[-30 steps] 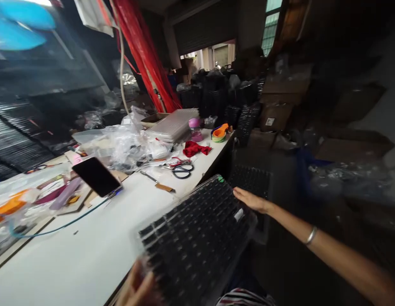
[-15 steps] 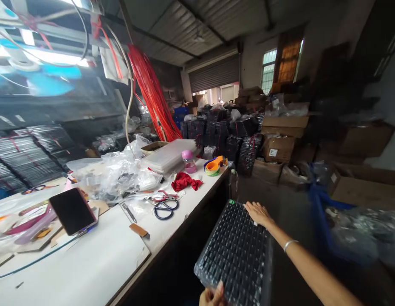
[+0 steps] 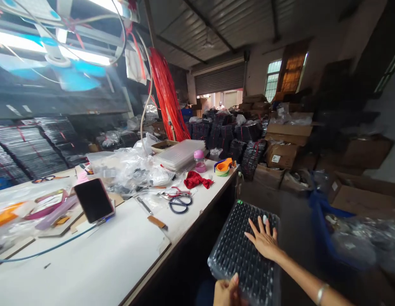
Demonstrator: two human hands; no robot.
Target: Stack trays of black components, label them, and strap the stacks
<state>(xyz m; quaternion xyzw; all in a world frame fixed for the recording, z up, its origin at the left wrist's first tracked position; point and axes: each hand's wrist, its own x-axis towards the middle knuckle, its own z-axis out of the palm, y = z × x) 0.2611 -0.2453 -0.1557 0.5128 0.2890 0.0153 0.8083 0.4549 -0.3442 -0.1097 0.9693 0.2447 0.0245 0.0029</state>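
A black plastic tray [image 3: 238,242] with rows of small pockets and a shiny clear surface lies tilted off the table's front edge. It may be a stack of such trays; I cannot tell. A green dot marks its far left corner, and a small white piece [image 3: 265,219] shows near its far right side. My left hand [image 3: 225,291] grips the near edge, thumb on top, its fingers partly hidden. Fingers spread, my right hand [image 3: 263,240] lies flat over the tray's right half, just short of the white piece.
On the white table [image 3: 98,263] are a phone [image 3: 94,200], scissors [image 3: 181,204], a red cloth [image 3: 197,180], a tape dispenser [image 3: 223,166], a pink-lidded bottle [image 3: 199,161] and clear bags. Bundled black trays [image 3: 251,157] stand behind; a blue bin [image 3: 321,238] is at right.
My right hand has slid from the tray's far edge back toward its middle right, fingers now spread. My left hand still holds the near edge. The view has shifted leftward.
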